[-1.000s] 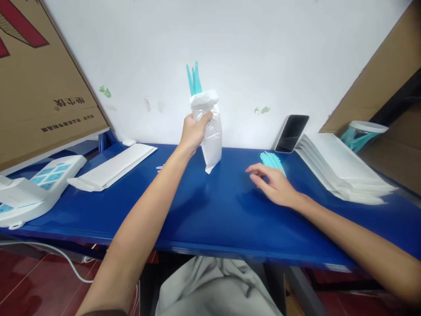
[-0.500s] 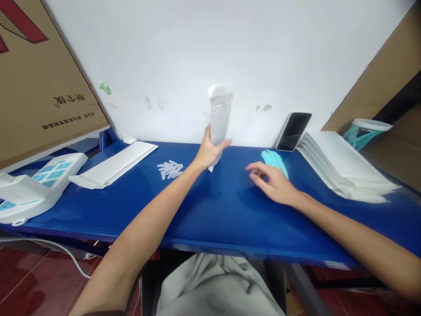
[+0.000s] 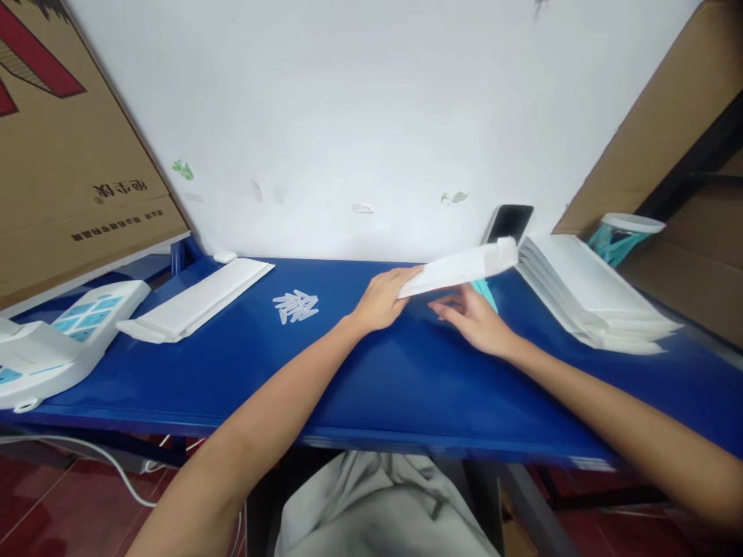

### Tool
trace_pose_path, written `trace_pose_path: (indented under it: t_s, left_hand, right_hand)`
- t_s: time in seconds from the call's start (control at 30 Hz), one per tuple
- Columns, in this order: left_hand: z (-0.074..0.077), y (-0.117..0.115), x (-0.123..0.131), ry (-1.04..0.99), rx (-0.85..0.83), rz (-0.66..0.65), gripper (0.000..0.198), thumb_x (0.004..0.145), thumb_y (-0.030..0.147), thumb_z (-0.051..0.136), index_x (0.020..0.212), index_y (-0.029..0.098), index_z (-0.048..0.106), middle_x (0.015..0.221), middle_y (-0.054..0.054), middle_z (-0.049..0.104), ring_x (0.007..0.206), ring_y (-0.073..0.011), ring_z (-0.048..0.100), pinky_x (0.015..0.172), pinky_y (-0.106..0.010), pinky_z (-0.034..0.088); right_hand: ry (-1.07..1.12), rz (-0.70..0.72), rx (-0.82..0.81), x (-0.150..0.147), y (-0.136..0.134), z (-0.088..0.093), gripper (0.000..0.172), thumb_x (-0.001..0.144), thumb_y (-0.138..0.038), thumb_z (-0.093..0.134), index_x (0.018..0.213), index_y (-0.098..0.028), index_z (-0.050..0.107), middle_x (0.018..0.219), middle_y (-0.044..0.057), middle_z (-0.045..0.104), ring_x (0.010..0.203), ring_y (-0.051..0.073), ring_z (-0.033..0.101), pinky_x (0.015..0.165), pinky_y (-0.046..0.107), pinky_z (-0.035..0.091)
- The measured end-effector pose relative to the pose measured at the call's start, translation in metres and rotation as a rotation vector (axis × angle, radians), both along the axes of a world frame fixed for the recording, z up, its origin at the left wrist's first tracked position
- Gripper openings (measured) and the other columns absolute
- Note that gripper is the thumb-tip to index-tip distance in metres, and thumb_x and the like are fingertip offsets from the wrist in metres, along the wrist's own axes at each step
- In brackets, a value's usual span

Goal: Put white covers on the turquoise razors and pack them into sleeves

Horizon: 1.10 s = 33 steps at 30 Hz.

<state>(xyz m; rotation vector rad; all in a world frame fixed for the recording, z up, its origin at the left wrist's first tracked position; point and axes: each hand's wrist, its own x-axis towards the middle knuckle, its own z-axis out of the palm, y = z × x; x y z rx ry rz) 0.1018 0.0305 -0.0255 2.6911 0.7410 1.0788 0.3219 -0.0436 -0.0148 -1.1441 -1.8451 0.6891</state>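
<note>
A long, narrow white paper bag (image 3: pixel 458 265) is in my left hand (image 3: pixel 384 296), gripped at its left end. It tilts slightly upward to the right, and its far end is folded or crumpled. Just below it, my right hand (image 3: pixel 473 319) hovers near the table with loosely bent fingers and appears to hold nothing. Light-blue strips (image 3: pixel 485 294) lie behind my right hand, partly covered by the bag and fingers. To the left of my left hand is a small pile of whitish translucent strips (image 3: pixel 296 306).
A stack of white paper bags (image 3: pixel 592 290) lies right on the blue table (image 3: pixel 360 379); another white bag (image 3: pixel 200 300) lies left. A phone (image 3: pixel 508 223) leans against the wall. A lidded tub (image 3: pixel 627 236), a white-and-blue device (image 3: pixel 81 333) and a cardboard box (image 3: pixel 70 155) stand at the sides.
My left hand has swung the white paper bag from upright to nearly level, pointing right over my right hand. My right hand has stayed almost in place.
</note>
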Motion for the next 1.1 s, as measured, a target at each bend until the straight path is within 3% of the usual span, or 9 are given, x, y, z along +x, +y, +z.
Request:
trace_pose_path:
  t_s: [0.1, 0.2, 0.4, 0.5, 0.63, 0.73, 0.83, 0.93, 1.1]
  left_hand:
    - [0.003, 0.006, -0.015, 0.121, 0.034, 0.073, 0.056, 0.098, 0.025, 0.044, 0.154, 0.023, 0.042, 0.151, -0.017, 0.049, 0.138, -0.0313, 0.047, 0.113, -0.053, 0.038]
    - [0.006, 0.013, -0.028, 0.201, 0.000, 0.050, 0.060, 0.096, 0.019, 0.043, 0.156, 0.027, 0.041, 0.147, -0.015, 0.052, 0.130, -0.0283, 0.053, 0.108, -0.048, 0.043]
    - [0.004, 0.021, -0.031, 0.135, -0.064, -0.028, 0.062, 0.080, 0.006, 0.048, 0.140, 0.020, 0.058, 0.138, -0.010, 0.065, 0.123, -0.0236, 0.061, 0.106, -0.041, 0.047]
    - [0.004, 0.016, -0.026, 0.132, -0.075, 0.013, 0.055, 0.077, 0.009, 0.055, 0.129, 0.017, 0.066, 0.132, -0.010, 0.068, 0.120, -0.0253, 0.065, 0.105, -0.042, 0.049]
    - [0.006, 0.006, -0.019, 0.127, -0.048, 0.007, 0.046, 0.079, 0.015, 0.058, 0.124, 0.016, 0.068, 0.127, -0.010, 0.071, 0.115, -0.0266, 0.067, 0.101, -0.043, 0.051]
    - [0.007, 0.003, -0.016, 0.089, -0.038, -0.008, 0.046, 0.085, 0.021, 0.056, 0.131, 0.017, 0.062, 0.132, -0.012, 0.068, 0.121, -0.0276, 0.064, 0.105, -0.045, 0.049]
    - [0.007, 0.005, -0.017, 0.006, -0.003, 0.046, 0.067, 0.088, 0.028, 0.059, 0.152, 0.018, 0.041, 0.152, -0.015, 0.051, 0.139, -0.0307, 0.049, 0.115, -0.050, 0.040]
    - [0.006, 0.009, -0.021, -0.045, -0.011, 0.162, 0.075, 0.093, 0.035, 0.057, 0.159, 0.017, 0.026, 0.156, -0.019, 0.040, 0.144, -0.0329, 0.040, 0.118, -0.052, 0.036]
    - [0.003, 0.012, -0.024, 0.024, -0.106, 0.289, 0.062, 0.098, 0.036, 0.048, 0.156, 0.019, 0.032, 0.148, -0.018, 0.044, 0.136, -0.0328, 0.047, 0.115, -0.052, 0.040]
  right_hand:
    - [-0.092, -0.075, 0.006, 0.006, 0.004, 0.004, 0.034, 0.088, -0.043, 0.064, 0.114, -0.021, 0.061, 0.102, 0.011, 0.072, 0.094, 0.033, 0.070, 0.082, 0.052, 0.059]
    - [-0.082, -0.026, 0.072, 0.010, 0.004, 0.012, 0.031, 0.085, -0.042, 0.065, 0.109, -0.022, 0.063, 0.106, 0.009, 0.071, 0.107, 0.033, 0.066, 0.092, 0.051, 0.053]
    - [-0.072, 0.001, 0.156, 0.019, 0.004, 0.013, 0.028, 0.078, -0.034, 0.071, 0.094, -0.024, 0.051, 0.087, 0.000, 0.059, 0.072, 0.018, 0.058, 0.063, 0.032, 0.049]
    - [-0.114, 0.069, 0.151, 0.021, 0.004, 0.011, 0.048, 0.075, -0.033, 0.074, 0.116, -0.024, 0.051, 0.092, 0.001, 0.060, 0.077, 0.020, 0.062, 0.066, 0.034, 0.052]
    - [-0.063, 0.267, -0.157, 0.018, 0.000, 0.014, 0.075, 0.090, -0.043, 0.064, 0.156, -0.026, 0.030, 0.105, 0.008, 0.071, 0.085, 0.024, 0.072, 0.075, 0.042, 0.059]
    - [0.157, 0.330, -0.331, 0.010, -0.002, 0.013, 0.059, 0.095, -0.049, 0.060, 0.149, -0.027, 0.049, 0.124, 0.012, 0.071, 0.096, 0.027, 0.075, 0.087, 0.048, 0.060]
    - [0.351, 0.274, -0.261, 0.006, -0.001, 0.017, 0.045, 0.089, -0.053, 0.069, 0.123, -0.025, 0.071, 0.131, 0.011, 0.070, 0.113, 0.032, 0.070, 0.100, 0.054, 0.055]
    - [0.459, 0.174, -0.111, 0.018, -0.001, 0.039, 0.037, 0.082, -0.054, 0.076, 0.107, -0.026, 0.078, 0.118, 0.007, 0.076, 0.112, 0.033, 0.071, 0.100, 0.055, 0.055]
    - [0.432, -0.041, 0.189, 0.085, -0.020, 0.103, 0.027, 0.077, -0.045, 0.081, 0.099, -0.030, 0.081, 0.114, 0.005, 0.077, 0.109, 0.032, 0.070, 0.100, 0.050, 0.054]
